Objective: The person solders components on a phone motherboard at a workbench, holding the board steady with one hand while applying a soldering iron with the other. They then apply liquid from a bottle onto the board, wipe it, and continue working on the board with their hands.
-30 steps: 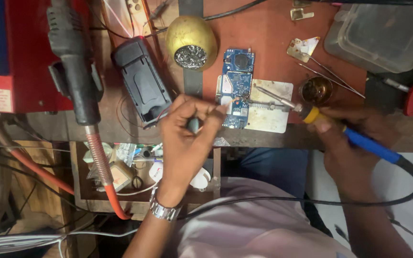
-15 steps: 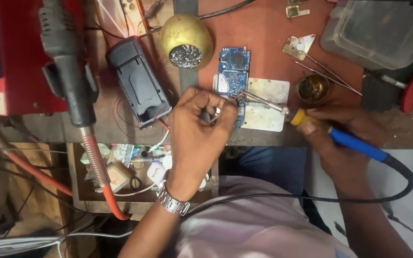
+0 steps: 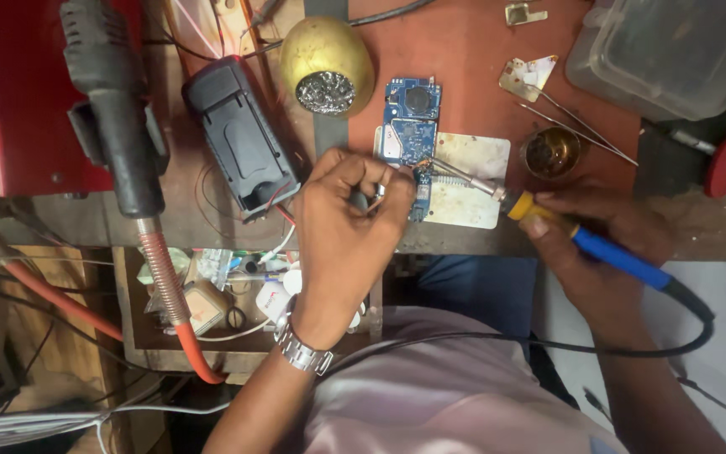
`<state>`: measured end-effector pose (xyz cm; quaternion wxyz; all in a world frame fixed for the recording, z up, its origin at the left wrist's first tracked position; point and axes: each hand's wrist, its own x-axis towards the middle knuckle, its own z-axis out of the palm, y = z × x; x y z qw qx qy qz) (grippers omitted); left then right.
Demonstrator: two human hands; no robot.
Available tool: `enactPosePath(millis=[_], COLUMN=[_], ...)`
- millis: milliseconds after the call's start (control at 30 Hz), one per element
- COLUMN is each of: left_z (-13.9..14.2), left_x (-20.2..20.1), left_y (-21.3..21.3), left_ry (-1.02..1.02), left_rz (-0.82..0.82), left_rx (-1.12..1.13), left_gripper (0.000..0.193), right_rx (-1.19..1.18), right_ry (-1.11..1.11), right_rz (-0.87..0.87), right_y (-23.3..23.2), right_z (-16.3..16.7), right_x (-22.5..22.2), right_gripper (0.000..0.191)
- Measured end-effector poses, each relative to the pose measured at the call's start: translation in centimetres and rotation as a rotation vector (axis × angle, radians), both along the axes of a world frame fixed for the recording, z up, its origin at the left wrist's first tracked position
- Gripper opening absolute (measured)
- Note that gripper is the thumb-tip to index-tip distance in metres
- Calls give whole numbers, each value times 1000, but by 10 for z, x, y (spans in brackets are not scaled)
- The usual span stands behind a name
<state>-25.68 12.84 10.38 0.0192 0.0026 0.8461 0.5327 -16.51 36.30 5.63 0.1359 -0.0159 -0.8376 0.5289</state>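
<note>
At the board (image 3: 413,134) | right hand (image 3: 598,244) grips iron (image 3: 607,252), tip on board's lower edge | left hand (image 3: 350,219) pinches wire there | risk: fingers so near tip burn; slip bridges pads

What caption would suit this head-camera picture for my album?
Right hand touches a blue-handled soldering iron to a small blue circuit board while the left hand pinches beside it.

circuit board (image 3: 412,126) on plate (image 3: 472,181), tip cleaner (image 3: 327,59) left, flux tin (image 3: 552,151) right
</note>
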Motion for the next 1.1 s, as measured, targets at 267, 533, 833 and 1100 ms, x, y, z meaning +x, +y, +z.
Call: enactPosePath(millis=[267, 533, 833, 1100], left_z=[0, 0, 0, 1], left_x=[4, 8, 12, 14], left_y=[-4, -3, -4, -4], left_ry=[-25, -30, -50, 21], left_rz=[15, 11, 35, 3], left_rx=[33, 65, 55, 67], left_gripper=[11, 11, 10, 10], right_rx=[13, 77, 136, 58], right_ry=[4, 42, -36, 84], right_rz=[97, 100, 57, 105], right_y=[-6, -3, 0, 1], right_z=[12, 7, 1, 6], right_x=[3, 6, 7, 12], right_gripper=[25, 28, 32, 29])
